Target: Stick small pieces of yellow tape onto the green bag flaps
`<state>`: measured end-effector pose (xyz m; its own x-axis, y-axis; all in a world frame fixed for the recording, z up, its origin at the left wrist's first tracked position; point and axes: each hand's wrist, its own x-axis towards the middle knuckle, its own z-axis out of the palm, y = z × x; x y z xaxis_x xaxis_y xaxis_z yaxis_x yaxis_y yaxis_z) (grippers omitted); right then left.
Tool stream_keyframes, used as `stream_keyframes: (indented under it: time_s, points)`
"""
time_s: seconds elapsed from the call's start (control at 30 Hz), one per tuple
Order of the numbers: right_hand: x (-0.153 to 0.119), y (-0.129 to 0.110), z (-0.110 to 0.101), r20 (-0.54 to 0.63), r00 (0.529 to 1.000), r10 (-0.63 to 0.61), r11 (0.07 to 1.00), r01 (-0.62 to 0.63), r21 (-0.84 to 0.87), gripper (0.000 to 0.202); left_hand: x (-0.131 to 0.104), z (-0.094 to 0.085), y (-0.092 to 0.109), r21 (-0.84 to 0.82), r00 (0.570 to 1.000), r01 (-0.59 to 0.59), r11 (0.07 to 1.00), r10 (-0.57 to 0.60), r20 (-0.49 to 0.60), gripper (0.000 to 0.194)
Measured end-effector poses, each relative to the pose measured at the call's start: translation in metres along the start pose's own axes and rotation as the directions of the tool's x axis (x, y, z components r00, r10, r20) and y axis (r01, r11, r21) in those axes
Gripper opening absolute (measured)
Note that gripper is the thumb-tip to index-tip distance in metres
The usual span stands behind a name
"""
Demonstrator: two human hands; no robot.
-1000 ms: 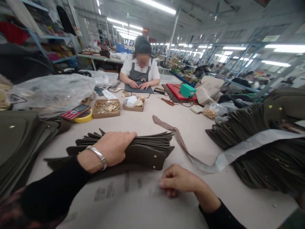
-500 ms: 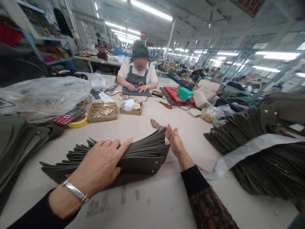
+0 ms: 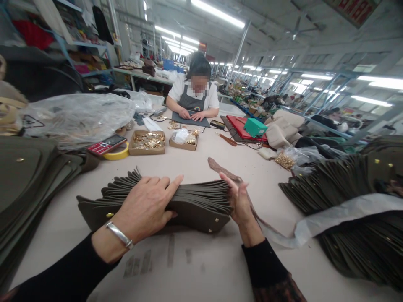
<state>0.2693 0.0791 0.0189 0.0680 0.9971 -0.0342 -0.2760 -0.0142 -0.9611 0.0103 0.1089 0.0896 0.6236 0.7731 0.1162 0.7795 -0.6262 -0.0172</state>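
A stack of dark olive leather pieces [image 3: 201, 209] stands on edge on the table, its layers fanned at the left end. Small gold studs show on the front piece. My left hand [image 3: 146, 205] lies across the middle of the stack, gripping it with fingers over the top and the thumb on the front face. At the right end of the stack, my right hand [image 3: 241, 203] touches the ends of the layers. Its fingers are stretched out, the thumb is raised, and part of the hand is hidden behind the leather. Behind it lies a brown strip [image 3: 223, 170].
More stacked leather pieces lie at left [image 3: 22, 184] and right [image 3: 352, 226], the right one crossed by a whitish band [image 3: 340, 212]. Beyond are a box of gold hardware [image 3: 147, 142], yellow tape [image 3: 118, 153], a green box [image 3: 255, 127] and a co-worker [image 3: 195, 94] seated opposite.
My right hand has moved against the stack's right end, which has dropped and become more even. In the picture, the whole scene has shifted somewhat to the right. My left hand keeps its grip.
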Motion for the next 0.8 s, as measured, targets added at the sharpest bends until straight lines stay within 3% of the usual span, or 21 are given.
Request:
stream_keyframes:
  time_s: [0.13,0.23,0.3,0.4,0.6,0.7,0.8]
  points:
    - [-0.028,-0.009,-0.002,0.123,0.991,-0.055,0.981,0.077,-0.180,0.120,0.003,0.002,-0.002,-0.003,1.000,0.025,1.000,-0.026,-0.018,0.074]
    - [-0.043,0.001,0.010,0.003,0.999,-0.045,0.930,0.043,-0.366,0.136,0.002,0.001,0.005,0.007,1.000,0.027,1.000,-0.027,-0.013,0.072]
    - [-0.048,0.010,0.018,-0.103,0.990,-0.097,0.878,0.036,-0.477,0.131,0.000,-0.001,0.011,0.010,1.000,0.020,1.000,-0.020,-0.009,0.073]
    - [-0.047,0.021,0.021,-0.167,0.967,-0.192,0.803,0.057,-0.593,0.122,-0.003,-0.004,0.013,-0.002,1.000,-0.017,1.000,0.017,-0.002,0.078]
    - [-0.031,0.029,0.014,-0.168,0.955,-0.244,0.779,0.089,-0.621,0.096,-0.015,-0.013,-0.023,0.011,1.000,0.005,1.000,-0.006,0.030,0.086]
    - [-0.018,0.028,0.017,-0.171,0.948,-0.268,0.792,0.116,-0.599,0.090,-0.014,-0.015,-0.042,-0.007,0.999,0.017,1.000,-0.017,0.036,0.068]
    - [0.005,0.024,0.023,-0.167,0.953,-0.252,0.829,0.124,-0.546,0.090,0.004,-0.015,-0.058,-0.036,0.995,0.002,0.999,0.001,0.099,0.054]
